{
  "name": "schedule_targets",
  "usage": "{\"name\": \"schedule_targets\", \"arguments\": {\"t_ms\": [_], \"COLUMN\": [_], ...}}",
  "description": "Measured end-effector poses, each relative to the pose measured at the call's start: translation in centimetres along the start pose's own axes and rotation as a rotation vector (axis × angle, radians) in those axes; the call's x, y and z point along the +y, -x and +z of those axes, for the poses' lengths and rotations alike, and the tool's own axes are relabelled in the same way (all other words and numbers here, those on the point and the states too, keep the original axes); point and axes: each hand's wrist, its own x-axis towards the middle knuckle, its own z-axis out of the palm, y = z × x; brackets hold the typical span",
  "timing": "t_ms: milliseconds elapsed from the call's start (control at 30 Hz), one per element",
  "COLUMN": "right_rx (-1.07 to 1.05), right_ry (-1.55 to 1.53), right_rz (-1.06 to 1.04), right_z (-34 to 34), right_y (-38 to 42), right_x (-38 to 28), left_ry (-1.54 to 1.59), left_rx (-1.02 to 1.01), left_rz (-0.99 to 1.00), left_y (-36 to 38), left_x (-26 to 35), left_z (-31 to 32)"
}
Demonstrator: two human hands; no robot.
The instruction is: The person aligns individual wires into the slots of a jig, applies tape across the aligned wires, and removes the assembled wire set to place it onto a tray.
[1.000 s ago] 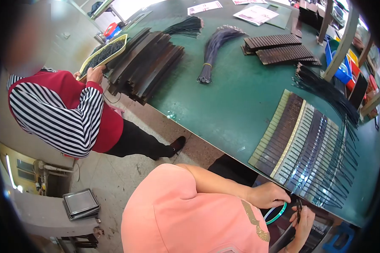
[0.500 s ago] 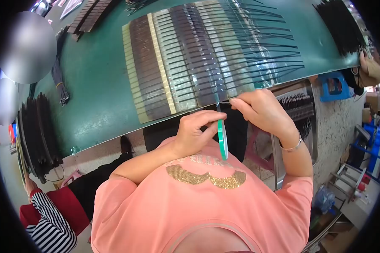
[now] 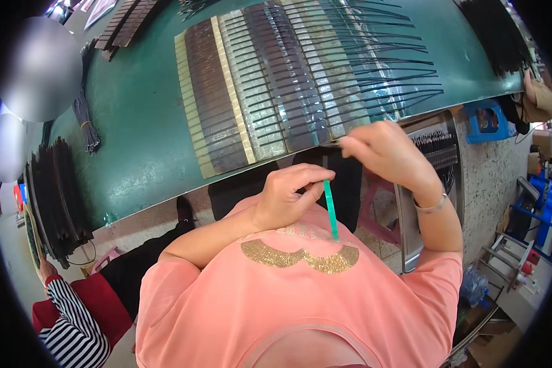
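My left hand (image 3: 291,191) is pinched on a roll of green tape (image 3: 330,211), seen nearly edge-on in front of my chest. Beyond the table's front edge, my right hand (image 3: 389,150) has its fingers closed near the right part of a slotted board (image 3: 227,92); something thin and dark shows at its fingertips, too blurred to name. Across the board, thin black strips (image 3: 392,80) lie in rows, their ends sticking out to the right. A pale yellow strip (image 3: 233,92) crosses the rows on the left.
Bundles of black strips (image 3: 58,196) lie at the green table's (image 3: 141,159) left, with another dark bundle (image 3: 494,37) at the far right. A metal tray (image 3: 411,227) and a blue stool (image 3: 484,121) stand right. Other people's arms (image 3: 73,313) show at both sides.
My right hand has moved slightly right, away from the tape. The tape roll has turned more edge-on and shifted a little right with my left hand.
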Motion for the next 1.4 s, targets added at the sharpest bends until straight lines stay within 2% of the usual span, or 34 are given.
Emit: {"name": "schedule_targets", "arguments": {"t_ms": [33,100,133,200,267,300,367,433,467,533,567,600,667,700,733,800,933,1033,1100,1133,1200,1300,1333,1400], "right_rx": [0.02,0.018,0.152,0.248,0.378,0.462,0.664,0.816,0.827,0.843,0.852,0.825,0.785,0.778,0.779,0.668,0.302,0.49,0.841,0.911,0.964,1.037,1.049,1.096], "right_ry": [-0.084,-0.568,-0.7,-0.729,-0.666,-0.641,-0.534,-0.315,-0.256,-0.119,-0.046,-0.177,-0.438,-0.576,-0.709,-0.877,-1.099,-0.892,-0.625,-0.582,-0.237,0.301,0.497,0.592], "right_rz": [0.115,0.217,0.243,0.213,0.217,0.293,0.143,0.091,0.157,0.201,0.231,0.266,0.357,0.302,0.252,0.219,0.155,0.106,0.12,0.24,0.189,0.109,0.06,-0.053], "right_z": [-0.9,-1.6,-0.9,-0.4,-1.5,-2.5,-4.9,-8.8,-11.8,-14.8,-15.7,-15.9,-14.5,-13.0,-11.0,-6.9,-0.6,-0.9,-5.8,-7.8,-11.2,-12.7,-12.7,-12.1], "right_y": [0.8,2.6,3.2,3.9,3.5,3.1,1.7,-0.4,-0.2,-1.9,-2.3,-2.5,-2.5,-2.5,-2.1,-1.1,1.7,2.1,1.5,1.3,0.8,-0.9,-1.0,-0.5], "right_x": [-0.5,1.6,2.0,4.7,5.5,6.1,12.0,22.1,21.8,29.2,30.8,29.8,23.6,20.4,17.2,9.3,3.3,3.0,7.6,9.6,18.0,23.0,22.8,19.7], "left_ry": [-0.064,-0.244,-0.302,-0.302,-0.302,-0.306,-0.316,-0.342,-0.338,-0.344,-0.355,-0.366,-0.371,-0.356,-0.393,-0.509,-0.529,-0.487,-0.417,-0.441,-0.457,-0.505,-0.514,-0.537], "left_rx": [0.019,0.037,0.007,-0.033,-0.013,-0.019,-0.019,-0.007,0.018,0.041,0.063,0.08,0.09,0.037,0.046,0.07,-0.042,-0.081,-0.058,-0.057,-0.039,-0.038,-0.028,-0.032], "left_rz": [0.067,0.188,0.251,0.319,0.441,0.463,0.48,0.469,0.494,0.507,0.501,0.491,0.476,0.393,0.423,0.446,0.446,0.462,0.45,0.441,0.433,0.39,0.389,0.402], "left_y": [-0.3,-1.0,-1.5,-2.2,-3.4,-4.0,-4.8,-5.8,-4.6,-4.7,-4.6,-4.6,-4.5,-4.4,-4.9,-5.5,-6.6,-7.0,-7.1,-6.8,-6.5,-5.9,-5.8,-5.8], "left_x": [0.2,0.9,1.3,1.8,1.5,1.5,1.3,0.9,2.8,2.7,2.5,2.7,3.0,3.6,3.6,3.0,3.3,3.5,4.1,3.9,3.8,4.0,3.9,4.1], "left_z": [-0.1,-1.0,-1.2,-1.5,-1.6,-1.7,-1.2,-0.8,-2.3,-2.6,-2.7,-3.1,-3.8,-4.4,-4.8,-4.7,-4.5,-4.1,-4.0,-4.1,-4.1,-4.1,-4.1,-4.2]}}
